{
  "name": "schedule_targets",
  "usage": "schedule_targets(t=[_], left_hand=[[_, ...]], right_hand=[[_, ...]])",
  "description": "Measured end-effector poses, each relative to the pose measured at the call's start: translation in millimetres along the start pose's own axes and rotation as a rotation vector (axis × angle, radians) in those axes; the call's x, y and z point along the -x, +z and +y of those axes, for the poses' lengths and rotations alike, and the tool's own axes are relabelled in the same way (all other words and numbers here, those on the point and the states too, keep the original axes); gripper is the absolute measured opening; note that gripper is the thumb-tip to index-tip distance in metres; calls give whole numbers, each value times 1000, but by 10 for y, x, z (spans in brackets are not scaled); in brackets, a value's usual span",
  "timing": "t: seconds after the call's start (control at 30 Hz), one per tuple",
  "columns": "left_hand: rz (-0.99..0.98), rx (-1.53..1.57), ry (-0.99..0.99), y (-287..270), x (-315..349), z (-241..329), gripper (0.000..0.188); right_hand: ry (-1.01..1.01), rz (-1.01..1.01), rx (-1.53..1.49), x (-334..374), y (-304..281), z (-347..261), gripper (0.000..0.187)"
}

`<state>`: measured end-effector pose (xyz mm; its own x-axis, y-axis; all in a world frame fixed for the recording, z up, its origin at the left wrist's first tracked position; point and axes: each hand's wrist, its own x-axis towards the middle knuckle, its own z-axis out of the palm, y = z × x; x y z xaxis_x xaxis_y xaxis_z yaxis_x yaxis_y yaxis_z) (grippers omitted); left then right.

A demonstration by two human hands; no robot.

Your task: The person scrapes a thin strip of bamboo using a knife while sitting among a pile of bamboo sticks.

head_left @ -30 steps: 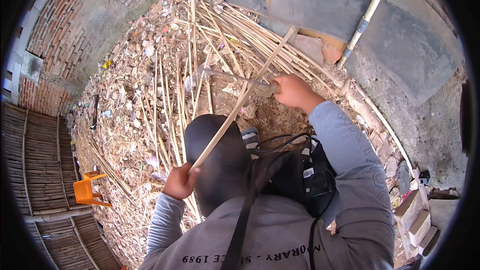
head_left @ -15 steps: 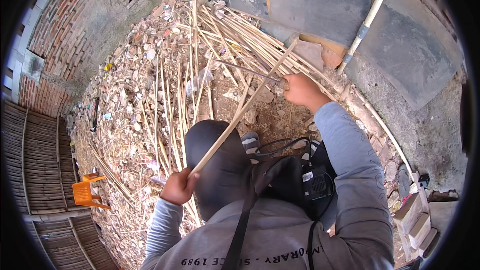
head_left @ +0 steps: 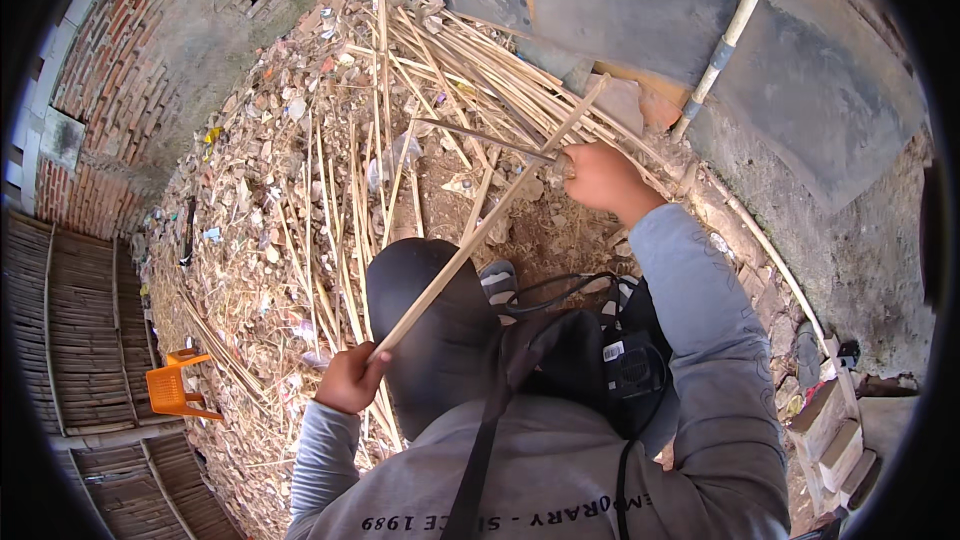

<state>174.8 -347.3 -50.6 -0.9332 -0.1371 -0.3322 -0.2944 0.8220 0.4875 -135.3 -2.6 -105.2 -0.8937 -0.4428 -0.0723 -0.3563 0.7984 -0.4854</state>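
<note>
The left hand point(head_left: 350, 378), at lower left of the frame, was closed around the lower end of a long bamboo strip point(head_left: 490, 220), which ran diagonally up to the upper centre. The right hand point(head_left: 598, 176), right of centre, gripped the handle of a dark blade point(head_left: 480, 137) laid across the strip's upper part, above a heap of cut bamboo slats point(head_left: 340, 170).

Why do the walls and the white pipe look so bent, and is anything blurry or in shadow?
Head view: the fisheye lens bows straight edges near the rim, so the white pipe and brick wall curve, and the corners go black. Daylight is soft and even, with faint shadows and no glare. The left hand, right hand and bamboo strip look fairly sharp; detail softens toward the edges.
</note>
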Motion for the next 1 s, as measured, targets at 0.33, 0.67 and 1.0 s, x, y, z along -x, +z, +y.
schedule_targets(t=[0.33, 0.67, 1.0], left_hand=[[-33, 179, -7, 41, 90, -257, 43], [259, -272, 64, 229, 147, -192, 40], [287, -147, 4, 465, 28, -142, 41]], right_hand=[[-29, 78, 64, -98, -54, 391, 38], [-174, -44, 139, 179, -179, -212, 37], [-270, -107, 67, 120, 164, -148, 43]])
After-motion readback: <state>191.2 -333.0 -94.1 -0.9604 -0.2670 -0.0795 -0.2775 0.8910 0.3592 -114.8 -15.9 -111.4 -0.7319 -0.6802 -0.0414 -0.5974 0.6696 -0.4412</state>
